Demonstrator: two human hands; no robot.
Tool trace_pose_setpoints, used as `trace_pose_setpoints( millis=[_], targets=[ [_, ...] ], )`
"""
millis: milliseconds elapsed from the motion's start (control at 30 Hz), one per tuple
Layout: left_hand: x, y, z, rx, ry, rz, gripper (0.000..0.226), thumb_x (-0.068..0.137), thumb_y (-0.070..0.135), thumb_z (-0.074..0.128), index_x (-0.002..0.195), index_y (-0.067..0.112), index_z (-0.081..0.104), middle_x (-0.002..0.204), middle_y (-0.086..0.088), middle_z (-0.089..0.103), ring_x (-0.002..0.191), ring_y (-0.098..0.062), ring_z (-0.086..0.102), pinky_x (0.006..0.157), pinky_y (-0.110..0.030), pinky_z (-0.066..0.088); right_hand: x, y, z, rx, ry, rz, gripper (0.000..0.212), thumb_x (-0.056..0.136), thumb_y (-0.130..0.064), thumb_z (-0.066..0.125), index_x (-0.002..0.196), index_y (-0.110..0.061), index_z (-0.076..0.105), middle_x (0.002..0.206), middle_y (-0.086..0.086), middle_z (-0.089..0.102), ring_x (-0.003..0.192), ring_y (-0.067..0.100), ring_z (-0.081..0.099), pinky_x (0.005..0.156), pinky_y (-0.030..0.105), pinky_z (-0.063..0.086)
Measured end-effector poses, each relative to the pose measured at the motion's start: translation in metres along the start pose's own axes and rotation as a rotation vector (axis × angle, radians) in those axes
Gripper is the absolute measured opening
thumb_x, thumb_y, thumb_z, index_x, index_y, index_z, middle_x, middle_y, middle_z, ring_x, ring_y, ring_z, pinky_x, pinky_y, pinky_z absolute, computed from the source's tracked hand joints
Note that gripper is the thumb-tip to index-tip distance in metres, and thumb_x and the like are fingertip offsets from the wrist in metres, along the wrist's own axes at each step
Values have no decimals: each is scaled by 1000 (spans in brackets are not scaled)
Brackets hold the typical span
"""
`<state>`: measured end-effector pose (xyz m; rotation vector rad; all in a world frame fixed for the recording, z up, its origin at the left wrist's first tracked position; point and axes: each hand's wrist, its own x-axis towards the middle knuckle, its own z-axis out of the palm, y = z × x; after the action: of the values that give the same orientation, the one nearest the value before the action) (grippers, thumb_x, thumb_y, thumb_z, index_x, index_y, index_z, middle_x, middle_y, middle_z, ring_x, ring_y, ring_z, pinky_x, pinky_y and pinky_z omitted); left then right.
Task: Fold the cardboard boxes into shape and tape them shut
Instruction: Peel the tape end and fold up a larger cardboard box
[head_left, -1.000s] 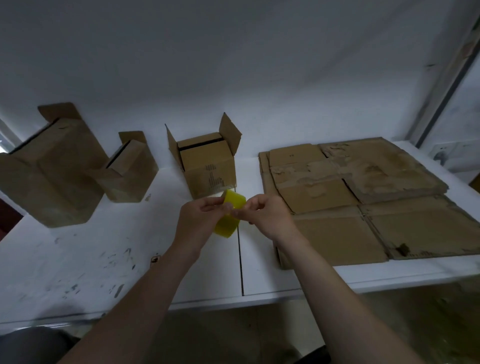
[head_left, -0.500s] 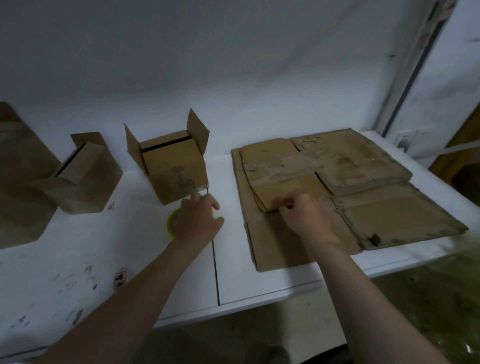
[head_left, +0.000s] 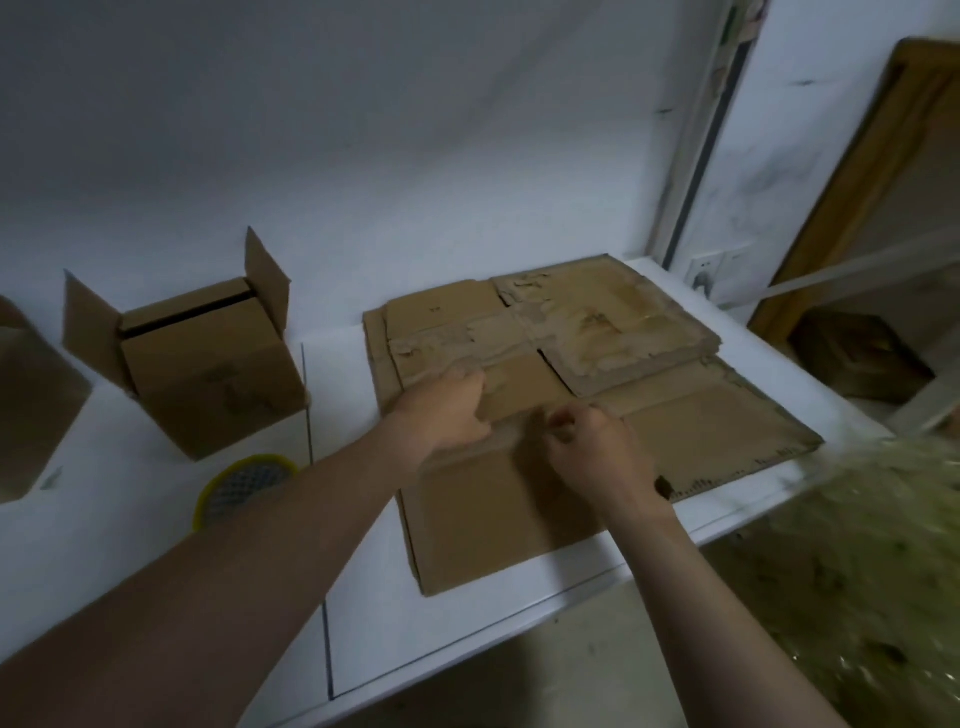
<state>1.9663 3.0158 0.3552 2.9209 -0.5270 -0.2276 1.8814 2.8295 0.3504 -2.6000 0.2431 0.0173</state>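
- The white table (head_left: 130, 561) runs along a bare pale wall (head_left: 415, 130). A dark seam crosses its top from back to front.
- A wall socket (head_left: 706, 270) sits past the table's back right corner, with a wooden door frame (head_left: 857, 182) further right.
- The flattened boxes (head_left: 701, 426) lie stacked over the table's right half, reaching its front edge.
- An open box (head_left: 208, 369) stands near the back edge, left of the seam, its flaps up. A second box (head_left: 31, 405) is cut off at the left edge.
- The left hand (head_left: 441, 410) curls its fingers over a sheet edge in the stack and grips it.
- The right hand (head_left: 592, 452), just beside it, pinches the same ridge of cardboard with bent fingers.
- The yellow tape roll (head_left: 244, 483) lies flat in front of the open box, partly behind the left forearm.
- Half a second earlier the left hand was at the tape roll. It has since let go and crossed to the stack to join the right hand.
- A second ago both hands held the roll in the air.
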Motion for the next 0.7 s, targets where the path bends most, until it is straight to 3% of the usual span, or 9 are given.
trace_pose_setpoints(
  millis=[100,233,333,500,600,700],
  targets=[
    [5,-6,-16,55,111,47,25,94,27,51,115,20,63,91,2,61,72,-14,57,55,-28,41,2,3,-1,60,37,0,29,95,-38,58,123,-33,64,125,-6,63,112,23,60,88,46,56],
    [4,-14,-41,159,250,16,22,106,25,48,104,14,66,75,1,52,67,-18,49,56,-31,38,7,0,-2,211,43,37,38,96,-42,58,131,-28,60,124,-4,66,105,19,65,89,46,57],
    [-7,-16,-59,91,350,-9,25,106,30,47,87,19,57,75,0,51,68,-21,48,60,-33,38,8,-6,-1,340,35,87,55,96,-47,60,144,-21,49,133,0,62,114,19,62,97,45,54],
    [-41,-18,-90,-69,606,-5,32,104,30,52,76,20,41,59,10,38,57,-17,42,56,-30,28,0,-24,-9,800,12,235,85,87,-59,69,149,-17,29,144,11,49,123,29,56,102,51,50],
    [-62,-18,-102,-227,694,-35,34,103,33,55,72,18,51,60,8,49,56,-8,48,52,-26,28,-10,-42,-12,907,-9,245,100,81,-60,75,155,-20,22,155,11,38,137,32,45,109,53,44],
    [-84,-24,-111,-344,733,-53,33,102,34,55,74,18,56,64,5,57,59,-9,55,52,-24,30,-19,-59,-15,888,80,253,92,83,-46,79,152,-20,24,158,10,27,137,33,42,108,48,44]
  ],
)
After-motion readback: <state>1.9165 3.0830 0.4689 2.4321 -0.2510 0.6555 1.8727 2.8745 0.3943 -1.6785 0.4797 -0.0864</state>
